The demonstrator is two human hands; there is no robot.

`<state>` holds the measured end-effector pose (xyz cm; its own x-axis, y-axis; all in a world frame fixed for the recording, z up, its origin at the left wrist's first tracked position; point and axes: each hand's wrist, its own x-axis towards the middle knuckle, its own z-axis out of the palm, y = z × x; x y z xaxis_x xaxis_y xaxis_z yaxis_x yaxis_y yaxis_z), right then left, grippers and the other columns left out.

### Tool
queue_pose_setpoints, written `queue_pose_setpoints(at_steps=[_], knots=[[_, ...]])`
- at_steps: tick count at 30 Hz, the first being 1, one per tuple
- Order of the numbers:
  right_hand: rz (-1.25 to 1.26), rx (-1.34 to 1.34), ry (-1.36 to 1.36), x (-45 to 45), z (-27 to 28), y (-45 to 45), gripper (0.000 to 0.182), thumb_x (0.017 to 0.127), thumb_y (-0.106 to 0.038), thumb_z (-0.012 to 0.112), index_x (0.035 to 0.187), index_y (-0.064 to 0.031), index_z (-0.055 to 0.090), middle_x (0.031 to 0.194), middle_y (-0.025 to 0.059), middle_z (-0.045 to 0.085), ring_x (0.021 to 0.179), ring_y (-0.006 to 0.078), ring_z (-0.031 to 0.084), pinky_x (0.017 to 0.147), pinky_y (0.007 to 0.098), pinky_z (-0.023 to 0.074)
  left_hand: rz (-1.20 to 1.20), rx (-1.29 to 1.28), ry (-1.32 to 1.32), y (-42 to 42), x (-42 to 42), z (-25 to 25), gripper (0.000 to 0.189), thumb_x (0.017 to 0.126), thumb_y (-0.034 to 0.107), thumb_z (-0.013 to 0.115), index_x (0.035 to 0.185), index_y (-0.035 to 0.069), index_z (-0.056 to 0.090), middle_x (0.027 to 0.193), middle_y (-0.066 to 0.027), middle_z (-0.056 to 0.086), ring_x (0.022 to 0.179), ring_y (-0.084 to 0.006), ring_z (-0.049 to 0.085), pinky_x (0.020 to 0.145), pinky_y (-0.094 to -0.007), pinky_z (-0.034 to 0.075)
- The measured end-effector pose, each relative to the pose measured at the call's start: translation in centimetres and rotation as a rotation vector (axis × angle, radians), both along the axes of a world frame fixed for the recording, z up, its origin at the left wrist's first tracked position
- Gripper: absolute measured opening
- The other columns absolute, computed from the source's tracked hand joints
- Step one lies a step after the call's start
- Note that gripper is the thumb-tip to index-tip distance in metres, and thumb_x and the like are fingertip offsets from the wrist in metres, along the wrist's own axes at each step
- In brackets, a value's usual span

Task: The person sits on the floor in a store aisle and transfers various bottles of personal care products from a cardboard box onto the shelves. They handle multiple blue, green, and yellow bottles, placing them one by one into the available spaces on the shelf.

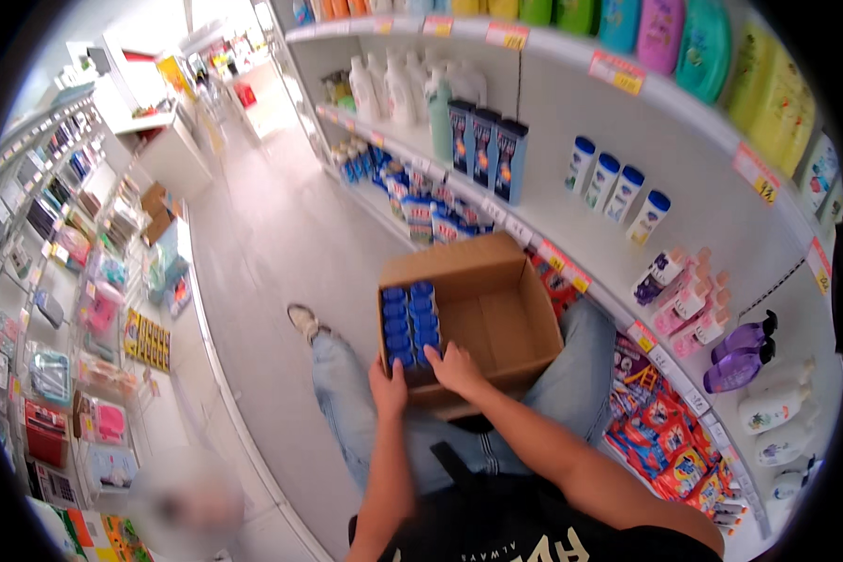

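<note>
An open cardboard box rests on my lap. Blue-capped bottles stand in two rows along its left side, while its right part shows bare cardboard. My left hand is at the near left corner of the box, with the thumb by the nearest caps. My right hand reaches over the near wall, its fingers at the near end of the right row; whether they grip a bottle I cannot tell. On the shelf ahead, several white bottles with blue caps stand in a line.
To the right, a curved shelf holds dark blue boxed bottles, pink bottles and purple pump bottles. Bagged detergents lie on the lower level. Across the aisle floor, a left rack holds packaged goods.
</note>
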<state>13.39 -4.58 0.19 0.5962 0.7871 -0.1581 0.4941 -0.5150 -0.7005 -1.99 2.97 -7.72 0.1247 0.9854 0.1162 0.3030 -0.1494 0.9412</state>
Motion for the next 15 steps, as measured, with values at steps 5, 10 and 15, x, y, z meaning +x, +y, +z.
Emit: queue_pose_setpoints(at_steps=[5, 10, 15], knots=[[0.203, -0.108, -0.274, 0.3, 1.5, -3.9, 0.053, 0.098, -0.048, 0.05, 0.095, 0.0025, 0.066, 0.099, 0.0254, 0.069, 0.095, 0.0433, 0.067, 0.081, 0.0528, 0.0529, 0.027, -0.107, 0.016, -0.2, -0.7, 0.5, 0.055, 0.094, 0.027, 0.067, 0.137, -0.003, 0.051, 0.132, -0.0235, 0.056, 0.123, -0.0352, 0.055, 0.106, -0.0406, 0.042], [0.237, -0.15, -0.248, 2.3, 2.1, -4.2, 0.042, 0.096, -0.04, 0.052, 0.098, -0.0008, 0.068, 0.099, 0.0212, 0.071, 0.096, 0.0402, 0.068, 0.084, 0.0512, 0.0532, 0.023, -0.106, 0.037, -1.1, -0.4, 2.3, 0.058, 0.092, 0.026, 0.07, 0.138, -0.004, 0.05, 0.134, -0.0232, 0.054, 0.124, -0.0356, 0.054, 0.106, -0.0404, 0.041], [0.27, -0.157, -0.26, 2.3, 1.8, -3.8, 0.038, 0.095, -0.037, 0.052, 0.098, -0.0037, 0.069, 0.099, 0.0207, 0.072, 0.095, 0.0399, 0.068, 0.085, 0.0514, 0.053, 0.022, -0.097, -0.003, -0.3, -0.6, 0.8, 0.059, 0.09, 0.024, 0.071, 0.138, -0.003, 0.049, 0.133, -0.0232, 0.053, 0.123, -0.0355, 0.054, 0.106, -0.0406, 0.041]])
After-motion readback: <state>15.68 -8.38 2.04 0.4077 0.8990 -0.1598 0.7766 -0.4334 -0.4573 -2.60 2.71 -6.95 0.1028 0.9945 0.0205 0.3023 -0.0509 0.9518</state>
